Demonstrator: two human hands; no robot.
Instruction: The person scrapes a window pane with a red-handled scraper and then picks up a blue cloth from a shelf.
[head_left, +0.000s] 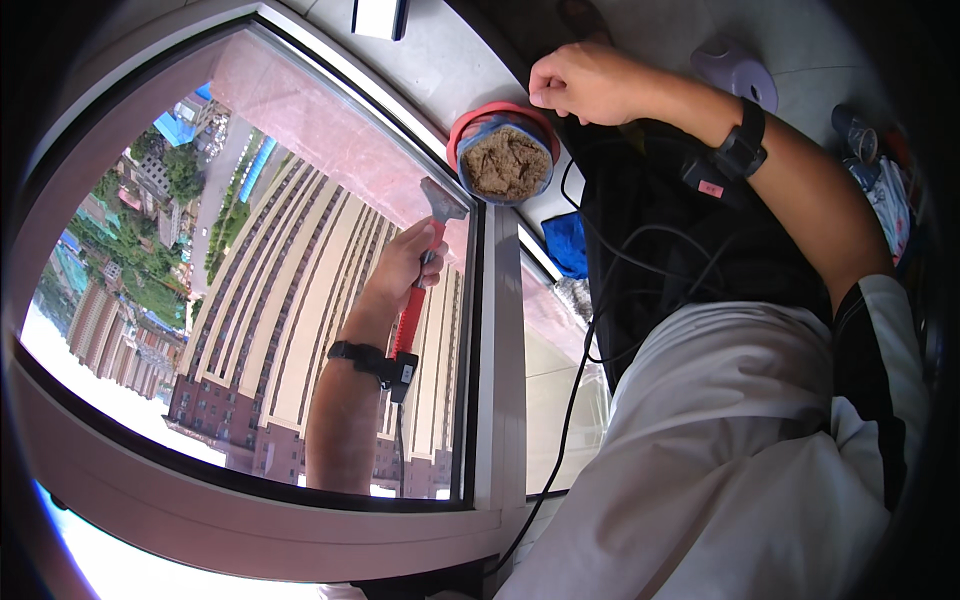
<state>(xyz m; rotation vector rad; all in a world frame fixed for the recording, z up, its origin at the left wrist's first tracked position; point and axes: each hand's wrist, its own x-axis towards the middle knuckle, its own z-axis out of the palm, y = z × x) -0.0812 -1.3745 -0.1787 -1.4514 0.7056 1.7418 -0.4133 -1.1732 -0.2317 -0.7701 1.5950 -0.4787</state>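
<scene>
Seen through the glass of a framed window sash (491, 337), my left hand (409, 262) grips a scraper (409, 322) with a red and grey handle. Its wide metal blade (441, 201) points up toward the upper right corner of the pane and lies close to the glass; whether they touch I cannot tell. The sash frame hides part of my left forearm. My right hand (589, 82) is curled into a loose fist above dark fabric, with nothing visible in it. Just left of it stands a bluish pot (506, 161) of brown soil-like material, with a red rim around its far side.
A black cable (570, 420) runs down past my light trousers (720, 450). Blue cloth (566, 244) lies right of the sash. A pale purple plastic stool (735, 71) stands on the tiled floor, with assorted items (874, 165) farther right. Tall buildings (300, 300) show beyond the glass.
</scene>
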